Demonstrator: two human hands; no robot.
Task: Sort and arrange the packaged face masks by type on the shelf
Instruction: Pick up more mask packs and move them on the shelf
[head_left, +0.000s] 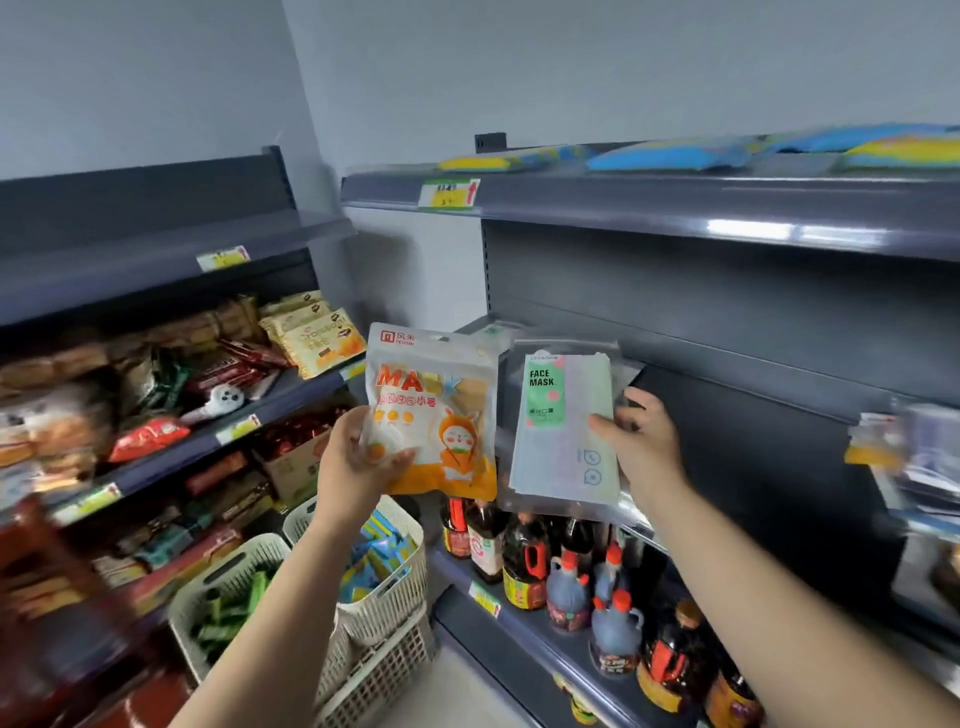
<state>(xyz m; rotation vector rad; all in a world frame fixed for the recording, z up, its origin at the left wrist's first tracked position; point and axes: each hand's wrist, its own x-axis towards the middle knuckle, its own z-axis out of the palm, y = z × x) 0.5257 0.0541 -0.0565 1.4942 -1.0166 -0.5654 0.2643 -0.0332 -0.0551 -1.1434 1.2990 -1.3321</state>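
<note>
My left hand grips an orange and white mask pack with a cartoon figure, held upright by its lower left corner. Beside it, my right hand holds a clear pack labelled FACE MASK with a green label, gripped at its right edge. Both packs hang in front of the dark grey middle shelf. Blue and yellow packs lie flat on the top shelf. More clear packs, blurred, sit at the right edge.
Dark sauce and oil bottles fill the lower shelf under my hands. White plastic baskets with blue and green items stand on the floor at the left. Snack packets crowd the left shelving unit. Yellow price tags line the shelf edges.
</note>
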